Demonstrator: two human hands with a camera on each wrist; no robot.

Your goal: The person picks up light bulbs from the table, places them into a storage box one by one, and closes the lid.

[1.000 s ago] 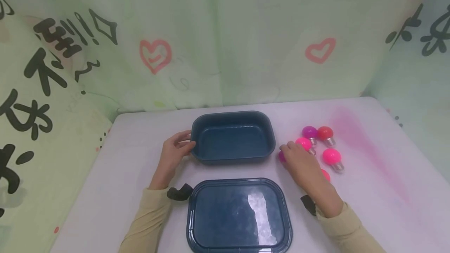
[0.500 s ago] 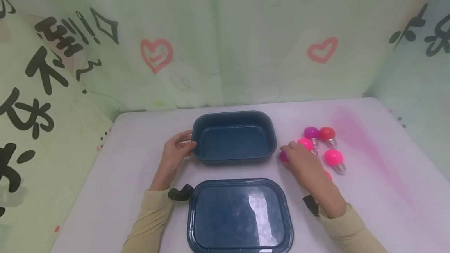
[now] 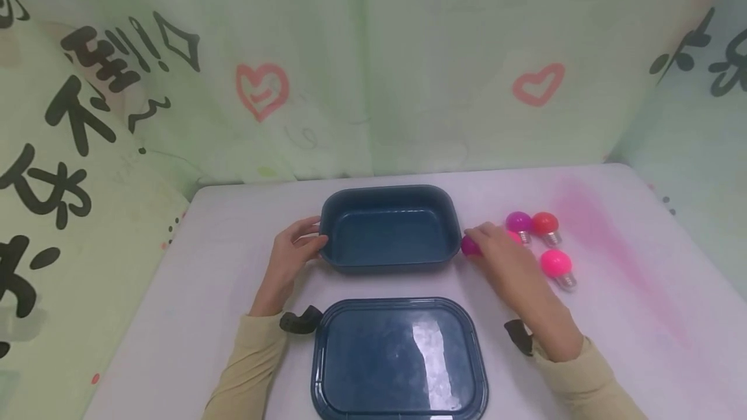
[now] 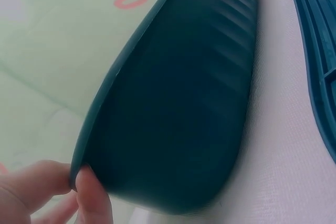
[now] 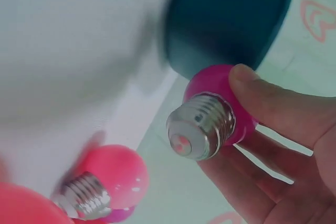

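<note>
A dark blue rectangular box (image 3: 391, 264) stands without a cover on the white table. At its left end my left hand (image 3: 294, 248) pinches the rim between thumb and fingers, as the left wrist view shows close up. My right hand (image 3: 502, 261) holds a purple-magenta light bulb (image 5: 215, 82) by its round part, the silver screw base facing the right wrist camera. This bulb is just off the box's right end in the head view. Beyond the hand lie a purple bulb (image 3: 518, 221), a red bulb (image 3: 545, 223) and a pink bulb (image 3: 556, 263); another pink one is partly hidden behind the fingers.
A dark blue lid (image 3: 385, 355) lies flat in front of the box, between my forearms. Green curtains with hearts and black writing hang behind and beside the table (image 3: 630, 316). A pink smear marks the tabletop on the right.
My right hand has moved slightly up and away from me, bringing the purple-magenta bulb closer to the box's right end. The left hand stays at the rim.
</note>
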